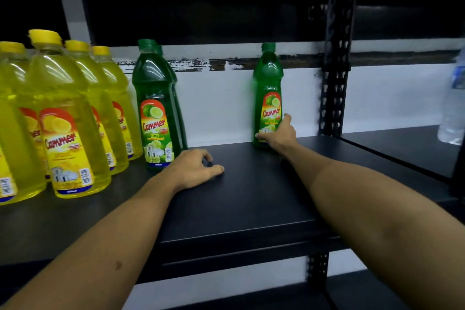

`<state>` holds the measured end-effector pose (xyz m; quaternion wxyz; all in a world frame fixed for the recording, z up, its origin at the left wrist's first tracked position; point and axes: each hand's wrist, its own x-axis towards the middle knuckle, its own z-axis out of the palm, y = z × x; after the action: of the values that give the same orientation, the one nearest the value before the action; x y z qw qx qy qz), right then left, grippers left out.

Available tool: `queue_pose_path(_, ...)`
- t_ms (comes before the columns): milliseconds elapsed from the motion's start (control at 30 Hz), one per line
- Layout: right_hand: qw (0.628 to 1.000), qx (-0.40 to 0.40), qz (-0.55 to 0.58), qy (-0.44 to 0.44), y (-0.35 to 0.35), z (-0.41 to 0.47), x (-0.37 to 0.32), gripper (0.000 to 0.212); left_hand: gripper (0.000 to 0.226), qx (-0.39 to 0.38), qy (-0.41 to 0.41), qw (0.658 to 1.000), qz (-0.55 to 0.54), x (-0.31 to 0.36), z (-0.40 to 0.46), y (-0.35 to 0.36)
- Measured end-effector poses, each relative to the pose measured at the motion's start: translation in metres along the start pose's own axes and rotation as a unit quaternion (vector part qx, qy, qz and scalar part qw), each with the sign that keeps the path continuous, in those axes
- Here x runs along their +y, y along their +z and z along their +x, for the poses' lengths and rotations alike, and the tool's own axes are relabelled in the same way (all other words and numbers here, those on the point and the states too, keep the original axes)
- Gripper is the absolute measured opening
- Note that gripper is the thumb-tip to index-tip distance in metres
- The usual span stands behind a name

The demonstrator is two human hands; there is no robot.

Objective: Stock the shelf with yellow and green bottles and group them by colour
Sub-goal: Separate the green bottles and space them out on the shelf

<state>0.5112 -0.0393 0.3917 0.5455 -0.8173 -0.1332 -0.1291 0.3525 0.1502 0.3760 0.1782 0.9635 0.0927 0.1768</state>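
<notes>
Gripping green bottle (268, 98) w/ right hand (278, 134).

Left grip (195, 167) rests loosely curled; right grip (278, 133) (arm outstretched) seemingly clasping.

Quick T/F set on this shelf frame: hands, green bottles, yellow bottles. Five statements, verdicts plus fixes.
1. The right hand grips the lone green bottle near its base. True.
2. The left hand holds a yellow bottle. False: it rests on the black shelf, holding nothing.
3. The yellow bottles stand grouped at the left. True.
4. The lone green bottle lies on its side. False: it stands upright.
5. The lone green bottle touches the other green bottles. False: bare shelf separates them.
</notes>
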Motion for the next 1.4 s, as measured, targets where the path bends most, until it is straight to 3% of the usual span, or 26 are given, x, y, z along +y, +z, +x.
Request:
queue_pose_path(333,0.996,-0.076,0.032,-0.033,-0.002,0.009,0.004,0.076,0.05,0.006,0.002,1.0,-0.003,0.0,-0.001,-0.002)
queue_pose_path(500,0.974,-0.211,0.058,-0.062,-0.001,-0.002,-0.011,0.069,0.078,0.016,-0.019,0.998,-0.056,0.001,-0.006,-0.005)
queue_pose_path(567,0.957,-0.27,0.062,-0.087,0.0,-0.012,-0.022,0.061,0.086,0.042,-0.027,0.994,-0.1,0.005,-0.008,-0.008)
queue_pose_path(733,0.909,-0.383,-0.017,-0.162,0.016,-0.033,-0.039,0.075,0.095,0.188,-0.013,0.967,-0.17,0.016,-0.01,-0.015)
queue_pose_path(833,0.884,-0.437,-0.032,-0.161,0.025,-0.039,-0.04,0.063,0.095,0.25,-0.016,0.951,-0.181,0.016,-0.011,-0.019)
queue_pose_path(1300,0.912,-0.341,-0.136,-0.184,0.02,-0.057,-0.028,0.032,0.069,0.255,-0.036,0.934,-0.248,0.015,-0.048,-0.032)
queue_pose_path(1400,0.908,-0.318,-0.174,-0.211,0.019,-0.066,-0.029,0.032,0.079,0.264,-0.049,0.924,-0.273,0.009,-0.064,-0.036)
